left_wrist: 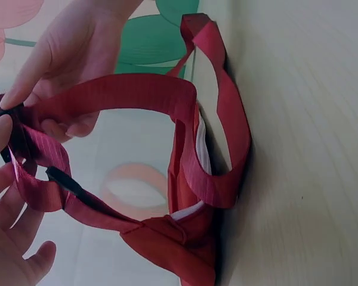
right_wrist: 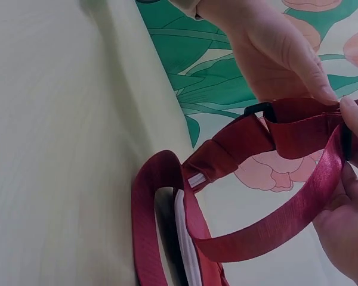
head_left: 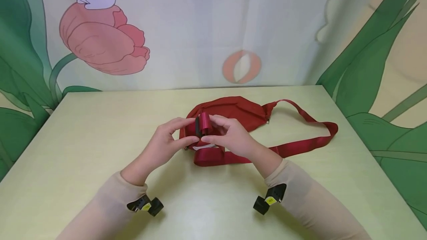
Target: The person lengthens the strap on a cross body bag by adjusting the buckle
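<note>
Pinching strap buckle [head_left: 198,126]: left hand [head_left: 163,147], right hand [head_left: 233,138] fingers curled | red waist bag [head_left: 233,112] on table [head_left: 83,140]

No legible text, labels or numbers anywhere.

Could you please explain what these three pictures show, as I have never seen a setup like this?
No machine here: a person works with bare hands. The wide picture comes from a head camera; the other two come from small cameras strapped to each wrist. On the pale green table lies a red waist bag with a long red strap. The left hand and right hand together pinch the strap where it threads through a black buckle, held just above the table.
</note>
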A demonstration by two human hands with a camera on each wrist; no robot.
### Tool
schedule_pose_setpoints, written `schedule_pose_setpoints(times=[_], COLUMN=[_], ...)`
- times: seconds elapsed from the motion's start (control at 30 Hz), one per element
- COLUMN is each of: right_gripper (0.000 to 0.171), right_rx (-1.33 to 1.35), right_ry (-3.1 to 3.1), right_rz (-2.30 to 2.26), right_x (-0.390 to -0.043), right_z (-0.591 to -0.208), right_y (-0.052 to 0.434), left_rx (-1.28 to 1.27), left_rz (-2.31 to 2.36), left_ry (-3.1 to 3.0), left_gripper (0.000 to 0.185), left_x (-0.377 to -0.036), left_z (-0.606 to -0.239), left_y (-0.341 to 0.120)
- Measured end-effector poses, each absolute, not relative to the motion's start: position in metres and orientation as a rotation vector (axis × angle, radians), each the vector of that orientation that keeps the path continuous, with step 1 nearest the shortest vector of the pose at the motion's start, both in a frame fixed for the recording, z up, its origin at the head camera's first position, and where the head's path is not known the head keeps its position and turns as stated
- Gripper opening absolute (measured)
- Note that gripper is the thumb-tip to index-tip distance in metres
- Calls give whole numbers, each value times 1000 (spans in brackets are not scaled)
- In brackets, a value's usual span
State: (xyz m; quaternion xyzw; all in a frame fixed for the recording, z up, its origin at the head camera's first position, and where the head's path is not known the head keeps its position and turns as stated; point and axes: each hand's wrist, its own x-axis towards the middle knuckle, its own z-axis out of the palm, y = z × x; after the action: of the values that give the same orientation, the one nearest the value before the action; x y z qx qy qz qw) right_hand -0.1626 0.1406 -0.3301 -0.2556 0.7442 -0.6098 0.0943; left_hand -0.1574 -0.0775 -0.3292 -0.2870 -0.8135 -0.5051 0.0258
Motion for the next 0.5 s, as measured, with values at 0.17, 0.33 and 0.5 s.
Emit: schedule_pose_setpoints(times=[0.17,0.33,0.5], right_gripper=[50,52,55], right_rx=[-761,-697,-670], right_ry=[2237,2265,2249], right_rz=[-1808,-1804,-1814], right_x=[-165,-165,-164], right_z=[-333,-332,-331], right_y=[140,144,145], left_rx=[-859,-819,-839], left_rz=[-1501,-1420,-1393], left_ry=[-2579,-2646,-2643], left_gripper=[53,56,48], left_x=[-158,-156,-156], left_z=[-329,-330,-331], left_y=[-79,-87,-89])
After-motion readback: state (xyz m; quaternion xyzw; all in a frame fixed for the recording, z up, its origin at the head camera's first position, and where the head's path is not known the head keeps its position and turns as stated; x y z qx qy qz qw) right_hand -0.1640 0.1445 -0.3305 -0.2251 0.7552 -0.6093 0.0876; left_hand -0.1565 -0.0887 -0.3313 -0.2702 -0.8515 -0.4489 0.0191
